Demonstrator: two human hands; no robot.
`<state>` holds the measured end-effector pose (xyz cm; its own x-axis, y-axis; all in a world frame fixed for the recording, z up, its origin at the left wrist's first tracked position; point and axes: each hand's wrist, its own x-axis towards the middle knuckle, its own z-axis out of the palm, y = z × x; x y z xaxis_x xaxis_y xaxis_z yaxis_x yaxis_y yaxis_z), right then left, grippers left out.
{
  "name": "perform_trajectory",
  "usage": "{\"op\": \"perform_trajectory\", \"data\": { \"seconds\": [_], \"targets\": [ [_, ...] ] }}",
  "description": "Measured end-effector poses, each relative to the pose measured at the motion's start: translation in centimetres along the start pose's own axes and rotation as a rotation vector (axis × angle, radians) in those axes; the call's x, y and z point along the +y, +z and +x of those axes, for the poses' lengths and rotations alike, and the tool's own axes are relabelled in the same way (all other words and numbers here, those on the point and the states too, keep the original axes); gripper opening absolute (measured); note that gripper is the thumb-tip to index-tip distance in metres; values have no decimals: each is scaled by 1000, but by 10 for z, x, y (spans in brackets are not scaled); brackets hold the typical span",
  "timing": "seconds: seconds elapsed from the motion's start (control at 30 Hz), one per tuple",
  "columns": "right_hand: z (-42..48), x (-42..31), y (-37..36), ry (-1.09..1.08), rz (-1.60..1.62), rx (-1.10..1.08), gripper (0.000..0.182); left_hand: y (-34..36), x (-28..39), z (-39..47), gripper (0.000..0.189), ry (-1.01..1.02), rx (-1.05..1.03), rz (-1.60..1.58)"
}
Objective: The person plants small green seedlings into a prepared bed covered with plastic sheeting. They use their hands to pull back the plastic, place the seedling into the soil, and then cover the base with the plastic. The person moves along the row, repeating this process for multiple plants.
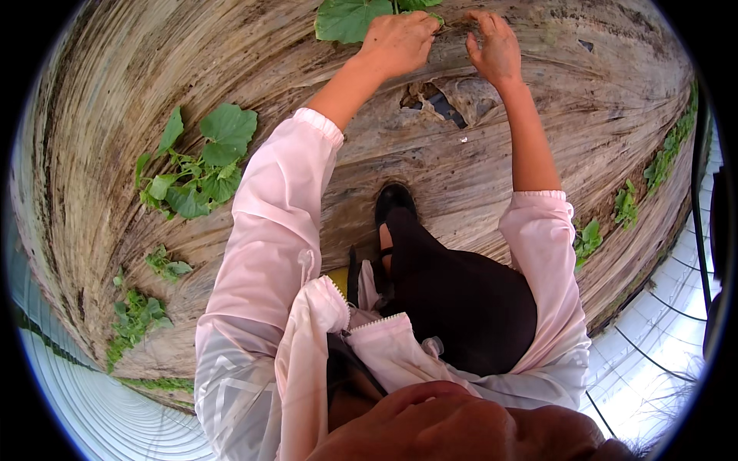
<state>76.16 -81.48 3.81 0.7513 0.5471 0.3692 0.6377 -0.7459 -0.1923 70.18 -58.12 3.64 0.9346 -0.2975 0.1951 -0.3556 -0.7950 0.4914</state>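
Note:
At the top centre a leafy green plant (353, 20) with broad leaves reaches past the picture's edge. My left hand (400, 43) is beside it, its fingers bent at a small leaf on the plant's right side; whether they pinch it is hard to tell. To the right, a short gap away, my right hand (496, 49) is raised with thumb and fingers apart and nothing between them. Beneath both hands lies dirty, wrinkled plastic sheeting (369, 138). A torn hole (441, 104) in the sheeting shows dark material below my hands.
A larger leafy plant (213, 161) grows at the left, with smaller plants (138, 314) behind it. More low greenery (588, 242) runs along the right side. My black shoe (395, 201) rests on the sheeting. The translucent greenhouse wall (640, 340) curves past at lower right.

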Motion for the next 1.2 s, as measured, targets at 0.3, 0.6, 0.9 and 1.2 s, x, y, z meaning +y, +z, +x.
{"op": "perform_trajectory", "data": {
  "seconds": [0.3,0.6,0.9,1.2],
  "targets": [
    [-2,8,-12,231,-46,-191,35,9,-1,48,35,-214,-54,180],
    [-14,27,2,278,-271,-181,48,-11,11,75,40,-195,-705,275],
    [-6,28,17,199,-239,-128,17,2,-2,82,51,-284,-765,118],
    [-8,16,-22,93,-183,24,13,22,-12,86,59,-318,-655,-65]
  ]
}}
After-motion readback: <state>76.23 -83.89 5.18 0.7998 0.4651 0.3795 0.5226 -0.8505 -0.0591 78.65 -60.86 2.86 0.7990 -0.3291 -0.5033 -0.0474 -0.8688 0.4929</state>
